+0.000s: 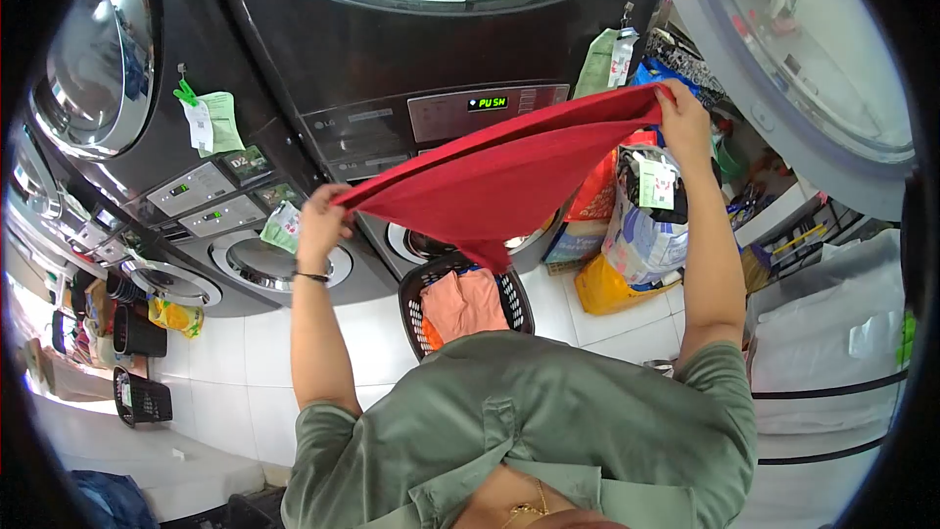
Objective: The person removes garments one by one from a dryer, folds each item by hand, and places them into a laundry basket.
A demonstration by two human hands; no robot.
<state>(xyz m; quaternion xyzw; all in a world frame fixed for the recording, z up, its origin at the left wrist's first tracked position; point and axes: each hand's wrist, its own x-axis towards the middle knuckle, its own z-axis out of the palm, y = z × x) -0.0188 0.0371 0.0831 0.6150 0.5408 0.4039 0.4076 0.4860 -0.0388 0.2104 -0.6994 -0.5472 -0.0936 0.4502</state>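
Head view: my left hand (321, 223) and right hand (687, 125) are clamping fingers on both ends of the red cloth (509, 176); its low tip is hanging by the far edge of the basket (409, 300), perhaps touching; peach clothes (460, 304) are lying inside.

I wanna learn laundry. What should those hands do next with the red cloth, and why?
Perhaps bring the right hand in toward the left hand, folding the red cloth: both pinch its ends, it is stretched wide, and its middle hangs loose.
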